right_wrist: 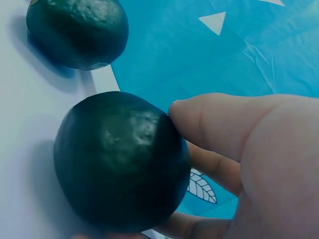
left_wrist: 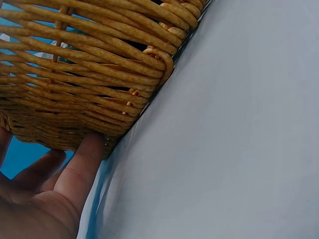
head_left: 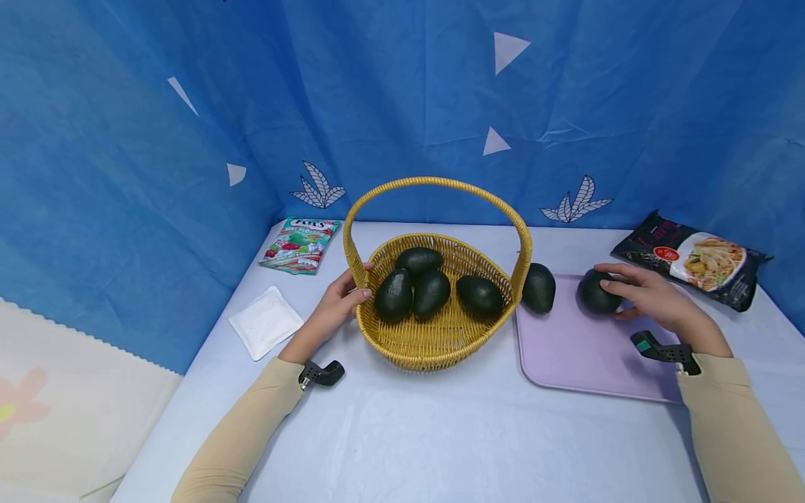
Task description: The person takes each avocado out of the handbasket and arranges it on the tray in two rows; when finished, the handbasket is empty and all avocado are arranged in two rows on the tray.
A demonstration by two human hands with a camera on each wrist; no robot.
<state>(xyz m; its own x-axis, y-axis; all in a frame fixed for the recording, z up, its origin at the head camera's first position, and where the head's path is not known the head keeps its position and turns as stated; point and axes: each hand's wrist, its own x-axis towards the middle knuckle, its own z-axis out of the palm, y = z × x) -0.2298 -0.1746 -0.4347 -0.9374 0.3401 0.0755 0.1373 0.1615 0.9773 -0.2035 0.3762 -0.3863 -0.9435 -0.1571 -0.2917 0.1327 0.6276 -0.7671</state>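
Note:
A yellow woven basket (head_left: 423, 356) with a tall arched handle stands mid-table, with several dark green avocados (head_left: 432, 295) lying in it. At its left side, where handle meets rim, my left hand (head_left: 336, 300) grips the basket; the left wrist view has the thumb and fingers against the weave (left_wrist: 89, 74). Over on the lilac tray (head_left: 585, 356), my right hand (head_left: 657, 300) holds an avocado (head_left: 597, 292), with thumb and fingers around its side in the right wrist view. Another avocado (head_left: 538, 288) lies on the tray's left edge, close to the basket.
A black noodle packet (head_left: 692, 258) lies behind the tray at the right. On the left are a green and red candy bag (head_left: 300, 245) and a flat white packet (head_left: 266, 322). Blue cloth (head_left: 402, 105) hangs behind the white table.

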